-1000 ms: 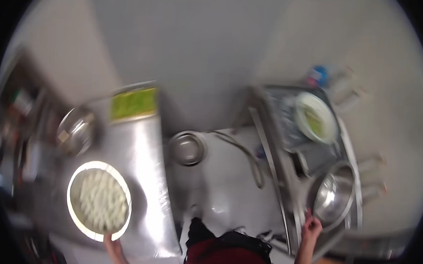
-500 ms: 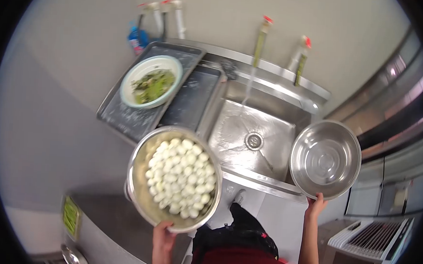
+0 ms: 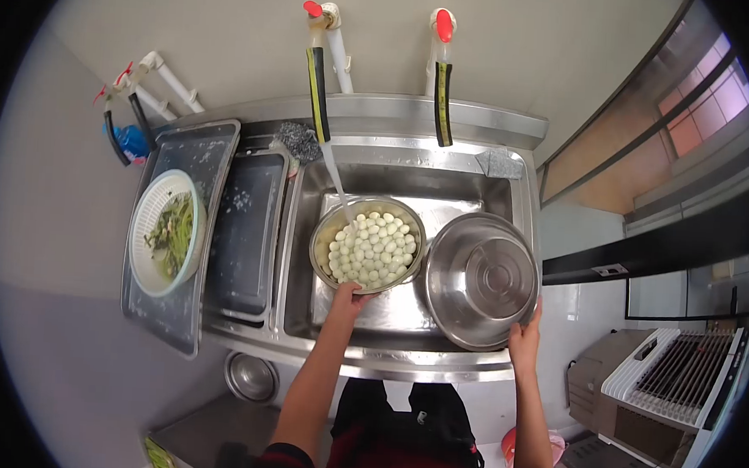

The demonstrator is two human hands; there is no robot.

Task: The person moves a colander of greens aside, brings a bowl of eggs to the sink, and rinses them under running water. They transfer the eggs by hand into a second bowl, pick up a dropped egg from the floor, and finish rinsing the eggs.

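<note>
My left hand (image 3: pixel 352 296) grips the near rim of a steel bowl (image 3: pixel 315 262) full of small, pale, peeled eggs (image 3: pixel 374 249). This bowl is inside the sink (image 3: pixel 298 315), under water running from the left tap hose (image 3: pixel 317 95). Fingers of my right hand (image 3: pixel 525 337) hold the right edge of a second steel bowl (image 3: pixel 461 281). That one is tilted over, its rounded underside facing me, above the right part of the sink. The two bowls are side by side, and the far fingers of both hands are partly hidden.
Left of the sink, a white basket (image 3: pixel 146 264) of green vegetables sits on a dark tray (image 3: pixel 162 329), beside another tray (image 3: pixel 243 236). A mesh scrubber (image 3: pixel 298 141) lies at the sink's back-left corner. A second tap hose (image 3: pixel 443 106) hangs at the back.
The egg bowl has moved from left of the sink into it, under the running water. The other bowl has gone from open side up to underside up, over the sink's right part.
</note>
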